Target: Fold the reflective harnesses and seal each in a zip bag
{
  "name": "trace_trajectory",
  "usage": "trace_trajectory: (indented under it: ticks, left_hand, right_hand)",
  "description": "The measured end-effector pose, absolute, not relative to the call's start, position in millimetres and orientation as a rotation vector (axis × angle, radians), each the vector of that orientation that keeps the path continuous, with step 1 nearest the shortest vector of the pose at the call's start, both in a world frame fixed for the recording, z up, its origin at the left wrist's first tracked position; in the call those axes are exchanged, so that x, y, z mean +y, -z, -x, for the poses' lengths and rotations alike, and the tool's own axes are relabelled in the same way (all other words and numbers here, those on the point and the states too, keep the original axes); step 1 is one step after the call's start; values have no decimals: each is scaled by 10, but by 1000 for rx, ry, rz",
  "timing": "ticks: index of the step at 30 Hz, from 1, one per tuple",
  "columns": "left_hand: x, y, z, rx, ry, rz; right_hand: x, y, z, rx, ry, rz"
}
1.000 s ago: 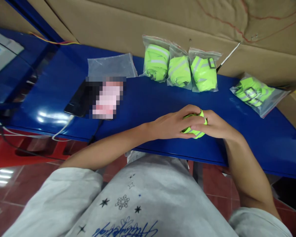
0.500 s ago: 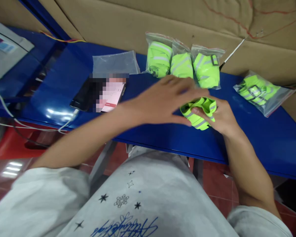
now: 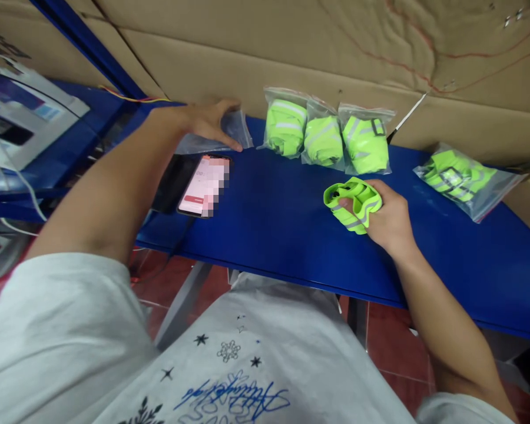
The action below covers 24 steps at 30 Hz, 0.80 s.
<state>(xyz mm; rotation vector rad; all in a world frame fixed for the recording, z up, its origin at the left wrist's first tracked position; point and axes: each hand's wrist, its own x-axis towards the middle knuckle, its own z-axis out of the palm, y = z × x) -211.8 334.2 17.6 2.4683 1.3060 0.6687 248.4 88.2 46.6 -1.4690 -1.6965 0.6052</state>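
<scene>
My right hand (image 3: 386, 215) grips a rolled neon-yellow reflective strap (image 3: 355, 206) with grey stripes, its thumb pushed into the roll, above the blue table (image 3: 265, 235). Over at the back left, my left hand (image 3: 214, 123) reaches across a flat clear zip bag (image 3: 238, 126), fingers spread. Whether the fingertips touch the bag is hard to tell. Three clear bags stand in a row against the back, each with a rolled strap: a left one (image 3: 285, 126), a middle one (image 3: 323, 141) and a right one (image 3: 365, 138). Another bagged strap (image 3: 461, 176) lies farther right.
A lit phone (image 3: 203, 188) lies in front of the flat bag, beside a dark object (image 3: 170, 182). A white machine (image 3: 35, 112) with cables stands at the far left. Brown cardboard (image 3: 291, 53) lines the back, with red wires and a thin pointed tool (image 3: 408, 118).
My left hand has left the rolled strap and moved left and back to the flat clear bag. My right hand still holds the strap in about the same place. The view has shifted slightly.
</scene>
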Motion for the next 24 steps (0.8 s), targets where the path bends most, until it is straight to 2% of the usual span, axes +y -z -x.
trace_trajectory:
  ticks: [3,6,9,13,15,19,24]
  left_hand:
    - [3209,-307,2050,1643,-314,-2364]
    - [3032,-616,1861,1694,-170,-2370]
    - [2715,-1013,1510,1569,-99,-2522]
    - [2028,-1322,875,1110,-296,-2526]
    - [1695,-1294,561,924,-237,-2524]
    - [1347,-966,95,653,-512,-2336]
    - [1351,-564,-62,671,-752,-2170]
  right_hand:
    - [884,-461,-2490,-1669,-594,1467]
    - [899,-477,-2506,-1594,-560,1479]
    - [909,-544,-2528,-1555,-434,1417]
    - [858,-690,-2565,-1512,-109,1201]
    - [804,-756,-2600,-1520,2,1065]
    - [714,-878,-2726,-1909,73,929]
    - [798,-896,-2867,-2363,199,916]
